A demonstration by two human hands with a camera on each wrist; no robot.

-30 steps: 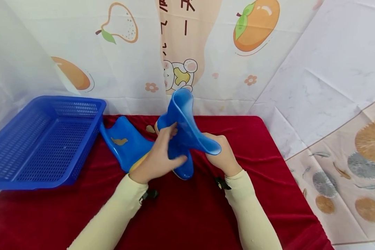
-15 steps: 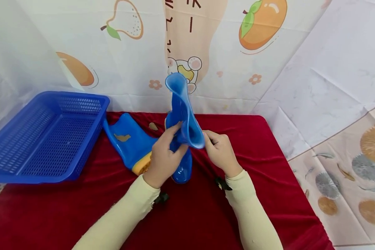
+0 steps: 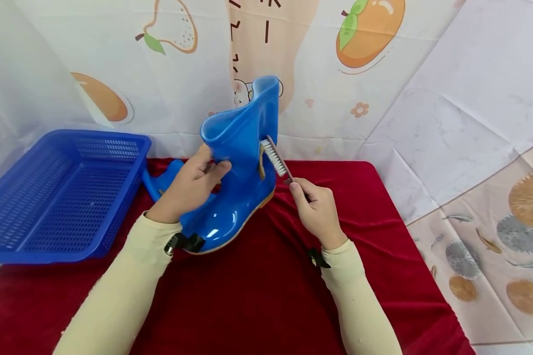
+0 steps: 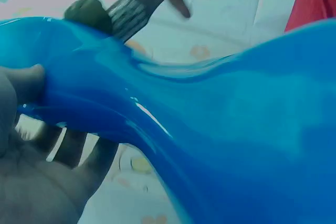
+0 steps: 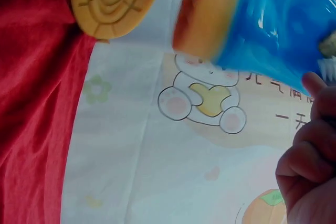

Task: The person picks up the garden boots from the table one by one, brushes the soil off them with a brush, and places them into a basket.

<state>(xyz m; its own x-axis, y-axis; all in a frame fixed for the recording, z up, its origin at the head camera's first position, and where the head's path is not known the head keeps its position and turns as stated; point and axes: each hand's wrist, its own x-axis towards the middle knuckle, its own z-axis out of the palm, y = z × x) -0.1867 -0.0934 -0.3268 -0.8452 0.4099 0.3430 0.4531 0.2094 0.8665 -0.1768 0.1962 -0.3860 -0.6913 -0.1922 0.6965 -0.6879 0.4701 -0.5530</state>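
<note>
A shiny blue rain boot (image 3: 237, 182) with a yellowish sole stands tilted over the cloth, toe toward the lower left. My left hand (image 3: 190, 187) grips its shaft, thumb on the near face; in the left wrist view the fingers (image 4: 71, 145) pass around the far side. My right hand (image 3: 317, 209) holds a brush (image 3: 276, 160) by its handle, white bristles facing the boot's right side. There the bristles meet a brown patch (image 3: 261, 163), seen as a raised lump (image 4: 88, 17) in the left wrist view. A second blue boot (image 3: 171, 172) lies behind, mostly hidden.
A blue perforated plastic basket (image 3: 77, 207) stands at the left. Red velvet cloth (image 3: 257, 301) covers the table, and a printed curtain (image 3: 182, 98) hangs close behind it. A ridged yellow sole (image 5: 115, 3) shows in the right wrist view.
The boot has been lifted and turned so its shaft opens upward and its toe points lower left. My left hand moved left with it. The brush has come into view against the boot's side.
</note>
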